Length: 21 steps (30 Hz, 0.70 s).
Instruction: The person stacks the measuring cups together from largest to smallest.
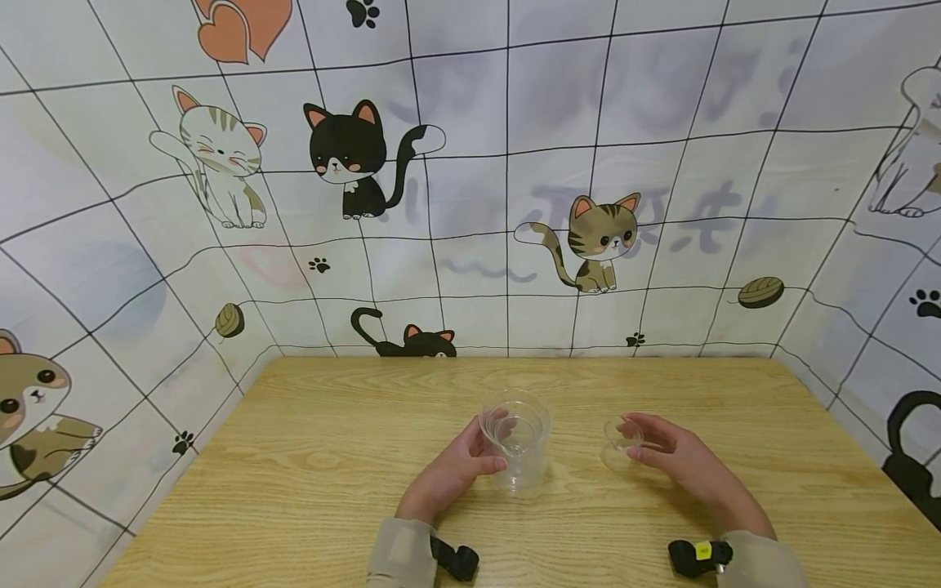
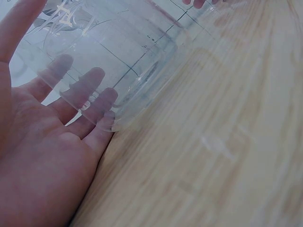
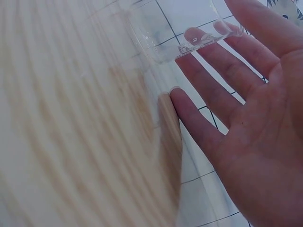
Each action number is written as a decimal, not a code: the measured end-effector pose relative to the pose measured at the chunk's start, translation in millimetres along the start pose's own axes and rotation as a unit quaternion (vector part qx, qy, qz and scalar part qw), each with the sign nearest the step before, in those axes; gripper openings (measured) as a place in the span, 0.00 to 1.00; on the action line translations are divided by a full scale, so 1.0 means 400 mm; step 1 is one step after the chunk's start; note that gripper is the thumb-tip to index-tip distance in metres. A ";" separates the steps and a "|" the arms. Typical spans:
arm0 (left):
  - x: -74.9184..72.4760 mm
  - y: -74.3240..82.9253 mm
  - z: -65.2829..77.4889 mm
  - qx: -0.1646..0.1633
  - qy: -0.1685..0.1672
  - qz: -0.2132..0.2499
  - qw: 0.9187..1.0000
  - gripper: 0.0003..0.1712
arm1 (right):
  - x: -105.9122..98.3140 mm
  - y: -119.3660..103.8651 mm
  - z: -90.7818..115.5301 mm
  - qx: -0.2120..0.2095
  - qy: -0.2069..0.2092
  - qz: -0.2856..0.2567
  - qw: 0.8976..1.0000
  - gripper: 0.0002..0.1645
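A large clear plastic cup [image 1: 525, 465] stands upright near the middle of the table, with smaller rings showing through its mouth. My left hand [image 1: 459, 469] holds it from the left, thumb on the near side and fingers behind. In the left wrist view, the fingertips show through the wall of the cup [image 2: 142, 52]. To the right, my right hand [image 1: 684, 457] holds a smaller clear cup [image 1: 616, 457] between thumb and fingers. Faint marks show along the small cup [image 3: 189, 45] in the right wrist view, where the little finger stays apart from it.
Both cups are over a light wood-grain table [image 1: 331, 425]. A white wall covering [image 1: 470, 261] with black grid lines and cartoon cats encloses the back and sides. Each wrist wears a black camera [image 1: 459, 562] on a strap by the sleeve.
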State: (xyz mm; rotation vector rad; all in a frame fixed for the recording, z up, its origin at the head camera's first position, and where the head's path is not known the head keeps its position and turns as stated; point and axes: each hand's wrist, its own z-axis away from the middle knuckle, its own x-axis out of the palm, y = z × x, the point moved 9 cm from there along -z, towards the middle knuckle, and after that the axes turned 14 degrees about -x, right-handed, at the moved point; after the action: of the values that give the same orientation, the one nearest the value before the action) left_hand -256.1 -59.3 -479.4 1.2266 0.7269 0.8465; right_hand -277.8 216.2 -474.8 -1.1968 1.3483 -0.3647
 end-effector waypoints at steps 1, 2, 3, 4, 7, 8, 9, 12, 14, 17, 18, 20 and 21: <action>0.000 0.000 0.000 0.000 0.002 -0.002 1.000 0.40 | 0.000 0.000 0.000 0.001 0.000 0.000 1.000 0.35; -0.001 0.000 -0.001 -0.002 0.003 -0.003 1.000 0.40 | 0.000 -0.001 0.000 0.002 0.001 0.000 1.000 0.35; -0.001 0.000 -0.001 -0.002 0.004 -0.003 1.000 0.41 | -0.001 -0.001 0.000 0.002 0.001 -0.001 1.000 0.36; -0.001 0.001 -0.001 -0.001 0.004 -0.002 1.000 0.41 | -0.001 -0.002 0.000 0.002 0.001 -0.001 1.000 0.36; -0.001 0.003 -0.001 0.001 0.001 0.001 1.000 0.41 | -0.003 -0.003 -0.001 0.004 0.003 -0.004 1.000 0.36; -0.001 0.004 -0.001 0.003 0.001 0.002 1.000 0.41 | -0.003 -0.004 -0.001 0.004 0.003 -0.003 1.000 0.36; -0.001 0.005 -0.001 0.005 0.001 0.001 1.000 0.41 | -0.003 -0.004 -0.001 0.004 0.003 -0.003 1.000 0.37; -0.003 0.005 -0.001 0.008 0.004 -0.005 1.000 0.41 | -0.001 -0.002 -0.003 0.004 0.003 -0.003 1.000 0.36; -0.005 0.003 -0.003 0.007 0.008 -0.009 1.000 0.40 | 0.001 -0.002 -0.005 0.003 0.004 -0.005 1.000 0.36; -0.005 0.000 -0.004 0.004 0.008 -0.012 1.000 0.40 | 0.004 -0.005 -0.011 -0.005 0.010 -0.013 1.000 0.34; -0.005 -0.001 -0.005 0.002 0.008 -0.012 1.000 0.40 | 0.006 -0.007 -0.013 -0.008 0.011 -0.017 1.000 0.34; -0.004 0.000 -0.004 0.003 0.006 -0.010 1.000 0.40 | 0.008 -0.012 -0.017 -0.012 0.014 -0.024 1.000 0.34; -0.003 0.001 -0.003 0.004 0.005 -0.009 1.000 0.40 | 0.010 -0.014 -0.019 -0.014 0.014 -0.028 0.999 0.34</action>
State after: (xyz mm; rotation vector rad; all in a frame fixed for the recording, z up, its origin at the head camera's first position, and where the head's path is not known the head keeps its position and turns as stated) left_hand -258.0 -59.8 -479.4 1.2220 0.7487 0.8363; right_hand -281.1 207.4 -470.8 -1.2578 1.3508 -0.4050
